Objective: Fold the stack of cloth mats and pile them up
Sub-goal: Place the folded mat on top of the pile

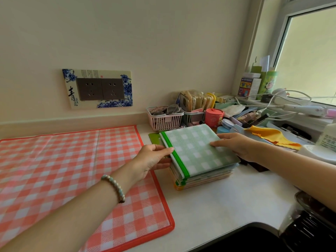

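Note:
A pile of folded mats [203, 176] sits on the white counter [218, 206], with a folded green checked mat [195, 151] on top, its green border facing left. My left hand [154, 158] grips the pile's left edge, thumb on the green border and fingers beneath. My right hand [236, 145] presses flat on the green mat's right side, fingers together. A large red checked mat [72, 175] lies spread out flat on the counter to the left, under my left forearm.
Behind the pile stand a pink basket [164, 120] with glasses, a red tin [214, 117], and cluttered small items. A yellow cloth [269, 136] lies at the right. A wall socket [100, 89] is at the back, and a dark glass jar [312, 224] at the bottom right.

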